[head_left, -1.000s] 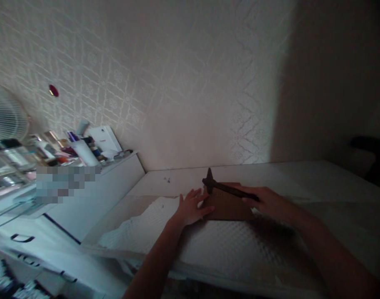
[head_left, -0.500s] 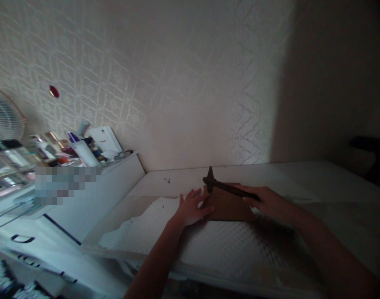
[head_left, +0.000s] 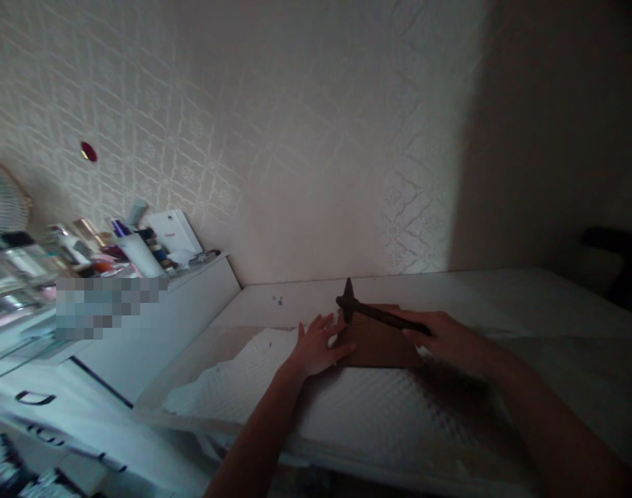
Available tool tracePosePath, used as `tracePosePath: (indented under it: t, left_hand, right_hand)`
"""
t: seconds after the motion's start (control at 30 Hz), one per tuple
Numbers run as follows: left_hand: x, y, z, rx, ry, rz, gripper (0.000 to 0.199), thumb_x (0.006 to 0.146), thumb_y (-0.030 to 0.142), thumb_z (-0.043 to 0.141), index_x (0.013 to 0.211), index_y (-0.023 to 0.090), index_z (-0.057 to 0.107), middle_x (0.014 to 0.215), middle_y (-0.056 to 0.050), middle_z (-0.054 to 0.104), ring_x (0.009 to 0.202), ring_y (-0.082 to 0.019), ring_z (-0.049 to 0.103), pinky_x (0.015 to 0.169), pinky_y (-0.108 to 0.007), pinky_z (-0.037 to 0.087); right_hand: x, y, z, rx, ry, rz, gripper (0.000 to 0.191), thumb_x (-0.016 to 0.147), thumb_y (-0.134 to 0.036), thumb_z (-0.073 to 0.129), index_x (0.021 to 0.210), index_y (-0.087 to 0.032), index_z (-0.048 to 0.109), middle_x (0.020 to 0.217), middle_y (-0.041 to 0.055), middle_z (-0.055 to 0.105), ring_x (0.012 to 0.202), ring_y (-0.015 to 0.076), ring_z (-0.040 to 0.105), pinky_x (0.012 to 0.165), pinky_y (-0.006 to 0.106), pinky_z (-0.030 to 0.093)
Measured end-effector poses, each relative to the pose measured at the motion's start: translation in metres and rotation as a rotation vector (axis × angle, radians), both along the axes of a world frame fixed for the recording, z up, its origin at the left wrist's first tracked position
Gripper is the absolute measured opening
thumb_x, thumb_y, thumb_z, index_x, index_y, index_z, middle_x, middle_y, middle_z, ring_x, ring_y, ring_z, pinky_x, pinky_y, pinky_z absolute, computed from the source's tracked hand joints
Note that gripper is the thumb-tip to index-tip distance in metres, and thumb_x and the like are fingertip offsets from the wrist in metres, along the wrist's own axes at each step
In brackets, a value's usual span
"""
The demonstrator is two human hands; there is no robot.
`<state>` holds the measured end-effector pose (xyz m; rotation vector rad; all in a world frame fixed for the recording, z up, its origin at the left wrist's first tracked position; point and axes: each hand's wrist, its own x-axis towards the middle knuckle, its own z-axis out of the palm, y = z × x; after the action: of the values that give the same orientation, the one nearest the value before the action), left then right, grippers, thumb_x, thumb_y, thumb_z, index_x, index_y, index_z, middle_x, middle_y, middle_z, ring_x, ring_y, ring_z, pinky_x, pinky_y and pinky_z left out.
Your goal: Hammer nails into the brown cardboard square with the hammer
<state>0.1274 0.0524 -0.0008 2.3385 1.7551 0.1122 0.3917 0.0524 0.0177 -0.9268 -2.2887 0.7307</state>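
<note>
Right hand (head_left: pixel 448 335) grips hammer (head_left: pixel 381 315); left hand (head_left: pixel 316 349), spread wide, apparently steadies board (head_left: pixel 381 349); any strike demands finger clearance.

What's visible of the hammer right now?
The hammer is dark and slim-handled, its head tapering to a point at the far end, with a blunt stub facing left. Material unclear in this light; the head looks metallic. The right hand grips the handle's end. It lies slantwise above the brown board; whether head and board touch, I can't tell.
</note>
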Motion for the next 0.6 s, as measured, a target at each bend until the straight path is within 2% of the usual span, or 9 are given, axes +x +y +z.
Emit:
tracePosePath:
  t: [0.6]
  left_hand:
    - [0.0009, -0.0009, 0.0013, 0.001, -0.006, 0.006, 0.07, 0.072, 0.074, 0.028, 0.13, 0.036, 0.035, 0.146, -0.002, 0.02, 0.134, -0.031, 0.012, 0.101, -0.064, 0.002]
  right_hand:
    - [-0.0008, -0.0016, 0.0018, -0.009, 0.012, -0.015, 0.048, 0.084, -0.026, 0.041, 0.132, -0.028, 0.04, 0.128, 0.0003, 0.05, 0.113, 0.0202, 0.048, 0.095, 0.036, 0.037]
